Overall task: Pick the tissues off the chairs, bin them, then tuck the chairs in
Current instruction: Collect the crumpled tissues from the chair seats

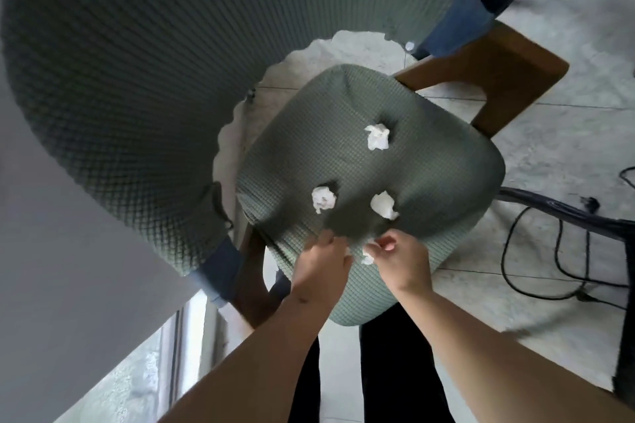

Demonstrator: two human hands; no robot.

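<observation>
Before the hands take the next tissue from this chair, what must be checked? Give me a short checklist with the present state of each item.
1. Tissue in right hand: a white tissue shows at its fingers; ok.
2. Left hand free: fingers curled beside the right hand, contents hidden; cannot tell.
3. Seat cleared: three crumpled tissues remain, far, left, right; not ok.
4. Remaining tissues unobstructed: all lie loose on the seat, apart; ok.
5. Bin located: none in view; cannot tell.
6. Floor hazards: cables lie right of the chair; not ok.
</observation>
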